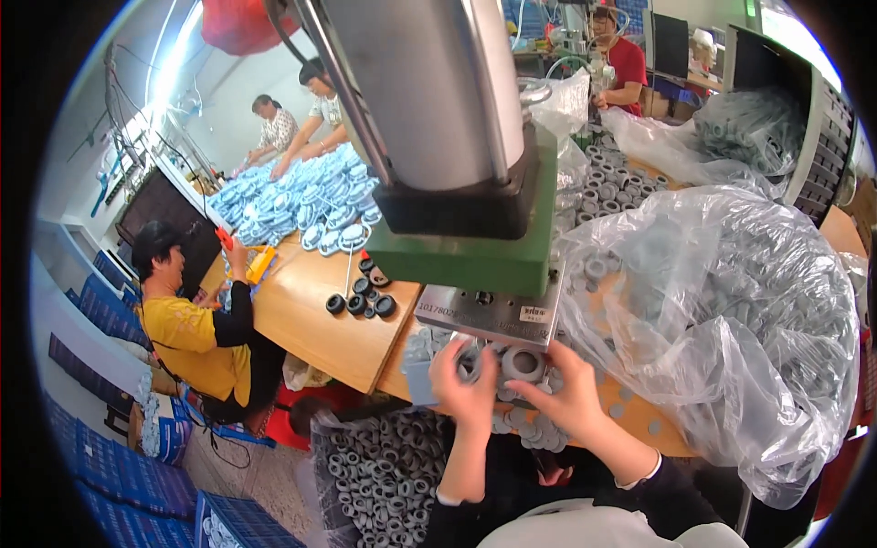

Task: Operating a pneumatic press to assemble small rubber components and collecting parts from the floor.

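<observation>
Below the steel die plate of a press, both my hands are at work on grey rings. My left hand pinches one grey ring between thumb and fingers, partly hiding it. A second, thicker grey ring sits just beneath the plate's front edge. My right hand closes on that ring from the right, with the thumb against its lower rim and the fingers behind its side. Flat grey discs lie in a heap below and between my hands.
The press's green block hangs above the plate. A bin of grey rings stands below left. Clear plastic bags fill the right side. Black round parts lie on the wooden table. A person in yellow sits left; others work behind.
</observation>
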